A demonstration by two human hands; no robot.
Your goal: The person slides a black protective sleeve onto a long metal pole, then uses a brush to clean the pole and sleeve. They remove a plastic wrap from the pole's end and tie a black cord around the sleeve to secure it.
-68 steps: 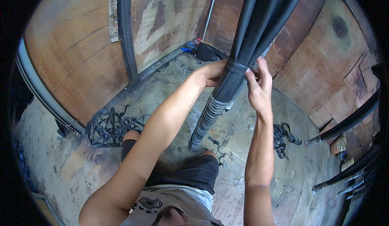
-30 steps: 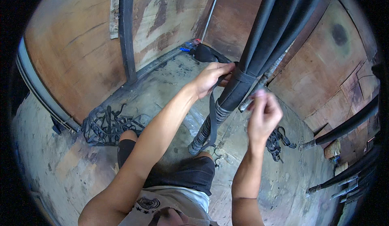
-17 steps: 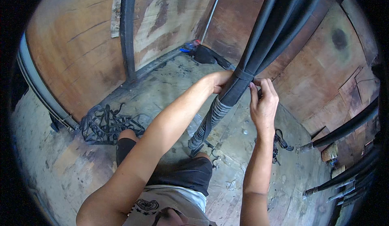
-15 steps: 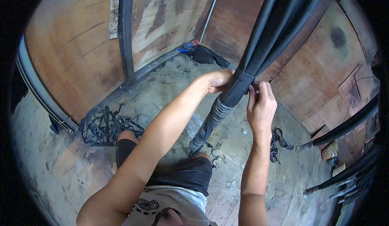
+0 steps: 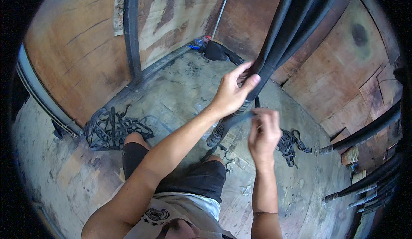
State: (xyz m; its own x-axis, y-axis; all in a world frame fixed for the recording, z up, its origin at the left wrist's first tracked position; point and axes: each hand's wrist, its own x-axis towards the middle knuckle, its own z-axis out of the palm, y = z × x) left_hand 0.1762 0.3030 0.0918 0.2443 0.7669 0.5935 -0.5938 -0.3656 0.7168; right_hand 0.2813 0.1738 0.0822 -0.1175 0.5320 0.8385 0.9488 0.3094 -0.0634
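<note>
A bundle of thick black rubber tubes (image 5: pixel 299 22) slants down from the upper right. My left hand (image 5: pixel 234 89) grips it from the left, thumb across the front and fingertips behind. Below that hand the bundle's lower end (image 5: pixel 216 134) is wrapped in ridged dark bands. My right hand (image 5: pixel 264 134), smeared by motion, is closed just right of the bundle. A dark flat strip (image 5: pixel 240 118) stretches from the wrapped part to its pinched fingers, whose tips are blurred.
Tangled black strips (image 5: pixel 112 129) lie on the floor at the left, and another coil (image 5: pixel 292 147) at the right. More black tubes (image 5: pixel 373 129) jut in from the right. Stained wooden panels (image 5: pixel 81 46) wall the corner; a dark bag-like thing (image 5: pixel 214 51) lies there.
My right hand has dropped away from the bundle, drawing out a dark strip. My left hand has shifted and now holds the bundle with its thumb in front.
</note>
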